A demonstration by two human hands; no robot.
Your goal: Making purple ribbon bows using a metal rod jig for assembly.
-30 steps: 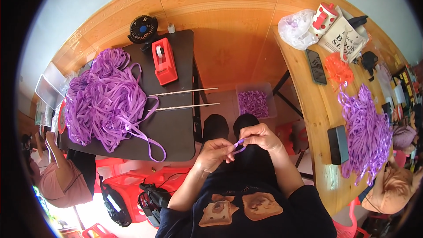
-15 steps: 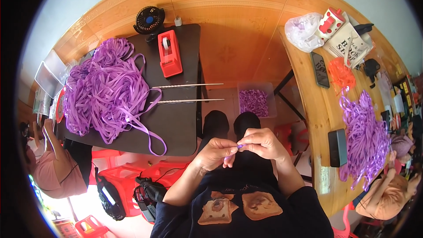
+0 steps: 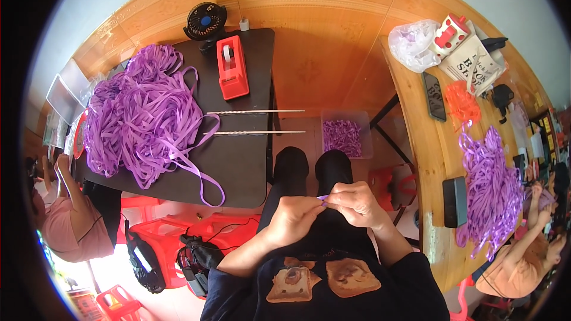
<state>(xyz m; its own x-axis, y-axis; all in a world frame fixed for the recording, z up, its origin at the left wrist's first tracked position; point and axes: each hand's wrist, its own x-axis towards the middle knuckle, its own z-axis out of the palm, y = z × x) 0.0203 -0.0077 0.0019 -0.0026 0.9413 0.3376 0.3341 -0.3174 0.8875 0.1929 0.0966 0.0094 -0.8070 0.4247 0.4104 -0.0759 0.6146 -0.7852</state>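
Between left hand (image 3: 297, 217) and right hand (image 3: 355, 204), fingertip-pinched: purple ribbon (image 3: 323, 197).
At 10 o'clock, ribbon heap (image 3: 143, 119); 11, overhanging sticks (image 3: 262, 132); 12, tub (image 3: 367, 134) beyond knees (image 3: 334, 166).

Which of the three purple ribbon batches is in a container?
The short pieces in the clear plastic bin on the floor; the tangled heap on the black table and the shiny strands on the wooden table lie loose.

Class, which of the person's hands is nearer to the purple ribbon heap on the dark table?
Left. The left hand is to the right of the ribbon heap; the right hand lies farther right.
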